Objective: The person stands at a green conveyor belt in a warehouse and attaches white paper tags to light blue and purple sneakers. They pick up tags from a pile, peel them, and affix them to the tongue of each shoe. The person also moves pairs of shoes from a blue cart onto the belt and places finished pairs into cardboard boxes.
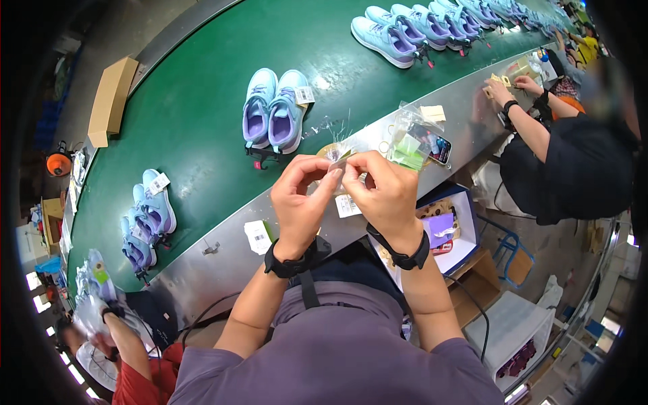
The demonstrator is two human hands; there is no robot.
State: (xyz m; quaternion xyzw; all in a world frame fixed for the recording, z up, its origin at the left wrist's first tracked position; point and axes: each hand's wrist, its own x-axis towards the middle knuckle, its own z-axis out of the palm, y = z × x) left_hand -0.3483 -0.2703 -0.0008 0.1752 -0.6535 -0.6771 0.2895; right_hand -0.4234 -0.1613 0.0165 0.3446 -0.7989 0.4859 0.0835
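Observation:
My left hand [302, 196] and my right hand [386, 196] meet above the metal edge of the bench, thumbs and fingers pinching a small thin tag [341, 162] between them. The fingers hide most of it, so I cannot tell its exact kind. Just beyond the fingertips, thin clear plastic strands [337, 143] stick up in a bunch. A white printed label [347, 206] lies below my hands, and a small stack of white labels [257, 237] is by my left wrist. Past my hands stands a pair of light blue sneakers [275, 115] with a white tag hanging from one.
Clear bags with green cards [408, 150] and a phone [439, 149] lie right of my hands. More sneakers [150, 209] are at left and in a row [398, 34] at far right on the green belt [202, 121]. Co-workers' hands [503, 91] work at right and lower left.

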